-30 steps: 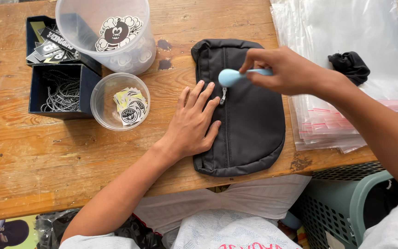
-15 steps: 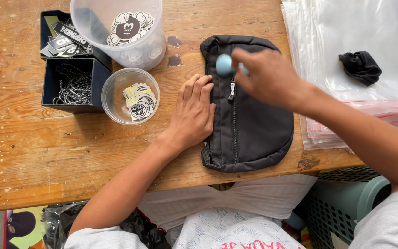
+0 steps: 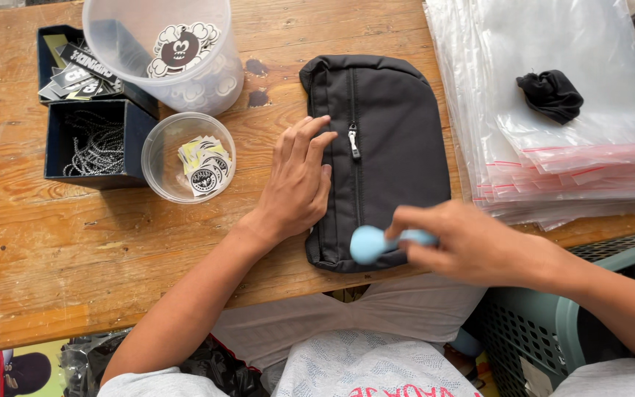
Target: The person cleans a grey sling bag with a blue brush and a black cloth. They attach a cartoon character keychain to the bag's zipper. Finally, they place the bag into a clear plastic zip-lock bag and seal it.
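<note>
Looking down: a wooden table (image 3: 75, 250) with a black pouch (image 3: 391, 147) lying flat near its middle.
Left hand: the left hand (image 3: 295, 184) lies flat on the left part of the pouch, fingers spread and pressing it down.
Right hand: the right hand (image 3: 464, 242) pinches a light blue tool (image 3: 376, 242) by its handle, with the round end at the near edge of the pouch.
How far along: the tool sits at the near end of the pouch, so I think the rubbing pass is at the bottom end. I cannot tell how much more is needed.
Zip: the zip pull (image 3: 354, 140) sits partway down the zip line. The zip looks shut below it, but I cannot be sure above it.
Pouch look: it is dark, soft and smooth, with round corners, and it looks flat.
Left side: a big clear tub (image 3: 207, 95) of stickers stands far left, and a small clear cup (image 3: 159, 158) of stickers stands just near it.
Dark box: a dark box (image 3: 56, 147) with two parts holds cards in the far part and little chains in the near part.
Right side: a pile of clear bags (image 3: 589, 169) lies on the right, with a small black cloth (image 3: 550, 94) on top.
Below the table: a green basket (image 3: 545, 338) stands near right.
</note>
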